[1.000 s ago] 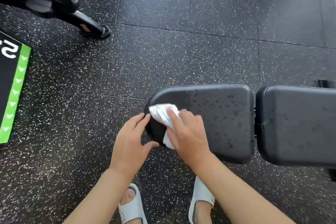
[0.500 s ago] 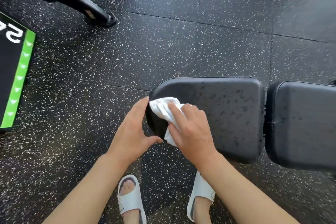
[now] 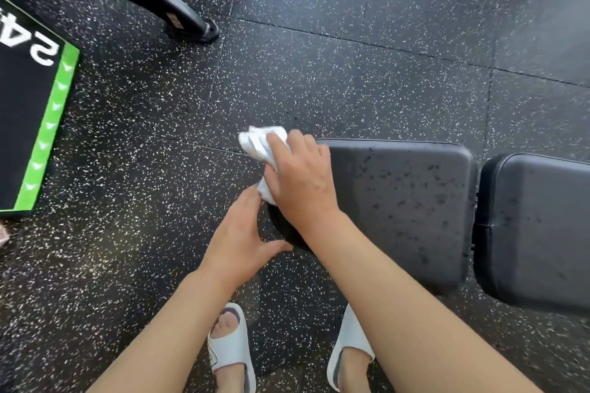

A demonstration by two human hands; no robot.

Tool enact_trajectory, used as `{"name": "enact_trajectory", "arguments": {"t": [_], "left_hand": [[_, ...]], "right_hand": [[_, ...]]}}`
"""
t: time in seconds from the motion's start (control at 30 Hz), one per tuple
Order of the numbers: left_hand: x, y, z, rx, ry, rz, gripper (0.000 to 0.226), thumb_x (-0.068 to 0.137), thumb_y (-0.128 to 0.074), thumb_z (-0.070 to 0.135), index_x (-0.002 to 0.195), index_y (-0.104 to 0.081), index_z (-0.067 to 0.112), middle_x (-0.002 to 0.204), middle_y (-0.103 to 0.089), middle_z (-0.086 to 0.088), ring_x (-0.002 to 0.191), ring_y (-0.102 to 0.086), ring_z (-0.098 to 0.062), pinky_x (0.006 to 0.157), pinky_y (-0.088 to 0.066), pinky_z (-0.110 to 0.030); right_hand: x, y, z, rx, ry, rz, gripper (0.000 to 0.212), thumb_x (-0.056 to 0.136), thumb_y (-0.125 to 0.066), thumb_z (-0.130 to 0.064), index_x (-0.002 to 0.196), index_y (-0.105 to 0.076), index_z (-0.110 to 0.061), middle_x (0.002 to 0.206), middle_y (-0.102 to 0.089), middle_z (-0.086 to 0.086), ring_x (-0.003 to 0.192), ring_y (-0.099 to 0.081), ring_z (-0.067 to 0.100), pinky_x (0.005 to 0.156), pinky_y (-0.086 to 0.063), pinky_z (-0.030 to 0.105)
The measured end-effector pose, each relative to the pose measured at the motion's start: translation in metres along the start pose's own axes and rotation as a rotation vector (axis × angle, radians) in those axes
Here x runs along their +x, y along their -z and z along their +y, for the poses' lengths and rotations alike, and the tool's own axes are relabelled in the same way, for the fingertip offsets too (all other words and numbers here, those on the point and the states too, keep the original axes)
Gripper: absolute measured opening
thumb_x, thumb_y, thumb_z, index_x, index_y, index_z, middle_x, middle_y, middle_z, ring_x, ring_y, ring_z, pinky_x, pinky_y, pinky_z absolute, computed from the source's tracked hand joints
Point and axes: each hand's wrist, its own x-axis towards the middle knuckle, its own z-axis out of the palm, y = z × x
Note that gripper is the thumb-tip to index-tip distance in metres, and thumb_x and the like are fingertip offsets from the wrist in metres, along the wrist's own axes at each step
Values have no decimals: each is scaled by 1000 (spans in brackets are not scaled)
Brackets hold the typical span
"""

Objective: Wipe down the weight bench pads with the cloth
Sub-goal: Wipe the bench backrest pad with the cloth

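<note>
The black seat pad (image 3: pixel 402 210) of the weight bench lies across the middle right, speckled with dark wet spots. A second black pad (image 3: pixel 536 226) adjoins it on the right. A crumpled white cloth (image 3: pixel 260 145) covers the seat pad's left end. My right hand (image 3: pixel 300 179) lies over the cloth and grips it, fingers curled across the pad's far-left corner. My left hand (image 3: pixel 239 242) holds the pad's near-left edge, fingers on the end face and thumb underneath.
Speckled black rubber floor tiles (image 3: pixel 319 73) surround the bench. A black box with a green border (image 3: pixel 35 112) sits at the left. A dark machine foot (image 3: pixel 188 22) stands at the top left. My feet in white slides (image 3: pixel 233 348) stand below the pad.
My right hand has slid the cloth toward the far-left corner of the seat pad. The left hand stays on the pad's end. The view has shifted so the bench sits further right.
</note>
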Motion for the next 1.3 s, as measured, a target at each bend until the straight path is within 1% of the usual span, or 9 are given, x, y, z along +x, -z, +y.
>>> {"name": "enact_trajectory", "arguments": {"t": [0.1, 0.17, 0.33, 0.47, 0.57, 0.7, 0.83, 1.07, 1.3], "left_hand": [[-5, 3, 1, 8, 34, 41, 76, 82, -86, 22, 140, -42, 41, 130, -48, 36, 127, -51, 5, 97, -40, -13], [-8, 8, 8, 13, 60, 80, 76, 89, -73, 7, 149, -40, 39, 140, -46, 32, 134, -44, 7, 108, -36, -17], [12, 11, 42, 99, -67, 84, 70, 95, -53, 0, 155, -36, 32, 150, -42, 23, 137, -36, 6, 116, -28, -19], [42, 0, 68, 166, -110, 95, 57, 104, -46, 8, 159, -36, 17, 162, -39, 2, 150, -34, -16, 127, -27, -36], [66, -9, 78, 207, -118, 83, 51, 108, -41, 17, 159, -36, 16, 158, -43, -1, 145, -40, -22, 123, -30, -37], [88, -20, 87, 342, -168, 74, 51, 108, -39, 31, 158, -42, 18, 155, -49, -1, 139, -46, -26, 118, -38, -45], [84, -30, 88, 440, -180, 169, 51, 107, -36, 36, 156, -45, 25, 153, -52, 2, 134, -51, -24, 107, -45, -46], [87, -33, 84, 437, -192, 183, 54, 103, -35, 36, 155, -49, 24, 149, -55, -2, 131, -52, -28, 105, -47, -48], [86, -33, 88, 435, -175, 210, 55, 103, -36, 37, 154, -50, 22, 150, -55, -1, 134, -52, -26, 110, -44, -46]], "right_hand": [[-52, 8, 11, 62, 77, 4, 39, 91, -60, -27, 129, -63, -16, 97, -56, 3, 86, -51, 26, 70, -33, 39], [-91, 14, 22, 65, 145, -42, 47, 93, -60, -29, 139, -58, -17, 102, -55, 3, 89, -53, 27, 70, -34, 40], [-136, 27, 66, -8, 116, -37, 47, 96, -61, -30, 142, -56, -17, 102, -52, 1, 87, -52, 25, 71, -36, 39], [-99, 30, 84, -55, 10, 44, 40, 99, -56, -30, 135, -61, -15, 97, -55, 2, 81, -53, 25, 71, -35, 39], [-44, 36, 106, -125, -165, 84, 39, 97, -57, -32, 131, -64, -16, 97, -59, 4, 81, -56, 25, 70, -36, 38], [-2, 42, 127, -109, -353, -23, 38, 101, -49, -38, 134, -57, -20, 110, -54, 4, 96, -55, 26, 75, -28, 35], [-33, 45, 112, -16, -290, 39, 37, 97, -57, -32, 131, -60, -17, 103, -54, 5, 88, -54, 26, 72, -36, 38], [-100, 46, 112, -14, -84, 39, 42, 95, -59, -27, 135, -64, -16, 96, -57, 3, 83, -58, 28, 65, -41, 40], [-31, 63, 190, -91, -565, 60, 35, 99, -57, -32, 131, -62, -18, 102, -54, 6, 85, -54, 29, 73, -32, 39]]}}
